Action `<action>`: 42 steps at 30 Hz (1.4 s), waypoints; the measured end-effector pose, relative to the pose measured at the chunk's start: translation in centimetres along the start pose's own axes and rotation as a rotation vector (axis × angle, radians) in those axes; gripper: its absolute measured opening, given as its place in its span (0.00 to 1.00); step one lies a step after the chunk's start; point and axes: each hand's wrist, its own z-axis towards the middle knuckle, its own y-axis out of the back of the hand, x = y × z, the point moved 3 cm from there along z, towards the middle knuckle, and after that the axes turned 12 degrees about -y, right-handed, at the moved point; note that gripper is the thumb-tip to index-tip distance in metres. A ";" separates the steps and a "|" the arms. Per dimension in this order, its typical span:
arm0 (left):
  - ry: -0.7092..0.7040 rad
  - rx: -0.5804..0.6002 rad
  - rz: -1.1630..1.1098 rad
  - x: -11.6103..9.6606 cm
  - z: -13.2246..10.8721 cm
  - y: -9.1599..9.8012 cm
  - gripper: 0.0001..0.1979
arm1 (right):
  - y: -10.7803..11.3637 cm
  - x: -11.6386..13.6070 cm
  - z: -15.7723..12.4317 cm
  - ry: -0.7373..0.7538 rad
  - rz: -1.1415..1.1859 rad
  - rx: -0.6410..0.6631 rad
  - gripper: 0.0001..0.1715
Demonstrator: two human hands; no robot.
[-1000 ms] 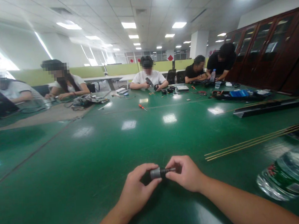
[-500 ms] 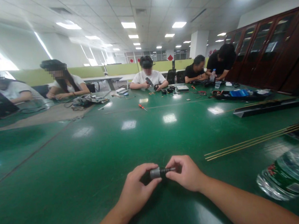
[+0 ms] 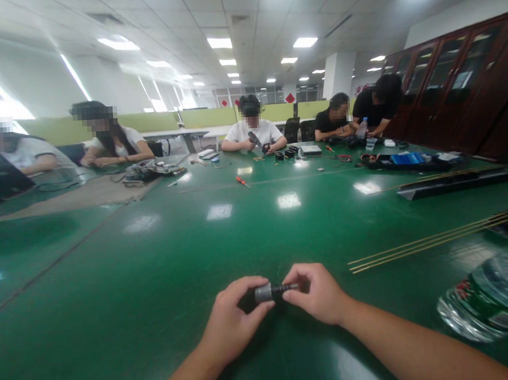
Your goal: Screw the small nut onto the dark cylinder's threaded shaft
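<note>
1. Glossy green tabletop (image 3: 188, 240) spreads beyond and around both hands, with ceiling light glaring off it; ahead of them, on the far side, a co-worker in a white top (image 3: 257, 133) holds a dark tool.
2. My left hand (image 3: 239, 308) is curved in a wide C, thumb below and fingertips above, closed onto one end of a small grey-and-black cylindrical part (image 3: 264, 293), seemingly metal.
3. My right hand (image 3: 309, 292) makes a tighter pinch, thumb against forefinger, on the thinner dark stem (image 3: 279, 290) at the other end; its tip partly disappears between the fingers.
4. So the part lies level between my two hands, just above the tabletop by my reading; I cannot tell whether it touches.
5. I judge it rigid and light enough for fingertips, perhaps dense for its size. Its smooth barrel could slip or roll, so I'd hold that across its full width and take the stem near its thick base, where bending is least likely.
6. Right of my right hand lie three thin yellow rods (image 3: 412, 249); nearer my forearm, a large clear plastic bottle with a green label (image 3: 487, 302).
</note>
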 end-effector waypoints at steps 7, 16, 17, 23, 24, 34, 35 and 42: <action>0.001 -0.018 -0.003 -0.1 0.1 0.1 0.13 | 0.0 0.0 0.0 0.002 0.002 0.001 0.04; 0.008 -0.024 -0.005 -0.3 0.2 0.3 0.12 | 0.0 0.2 0.0 -0.013 0.048 0.007 0.03; 0.005 -0.024 -0.005 -0.3 0.2 0.3 0.12 | 0.0 0.1 0.0 -0.015 0.047 0.006 0.03; 0.006 -0.032 -0.011 -0.1 0.1 0.2 0.13 | 0.0 -0.2 0.1 -0.021 0.049 -0.001 0.03; 0.009 -0.031 -0.012 -0.1 0.1 0.2 0.13 | 0.0 -0.3 0.1 -0.022 0.050 -0.003 0.03; 0.032 -0.008 -0.011 0.1 0.1 0.3 0.13 | 0.0 0.0 0.1 -0.023 0.061 -0.019 0.03; 0.034 -0.008 -0.011 0.0 0.1 0.3 0.13 | 0.0 0.0 0.1 -0.023 0.061 -0.022 0.03; 0.040 -0.012 -0.020 0.0 0.2 0.3 0.13 | 0.0 -0.1 0.1 -0.026 0.066 -0.015 0.04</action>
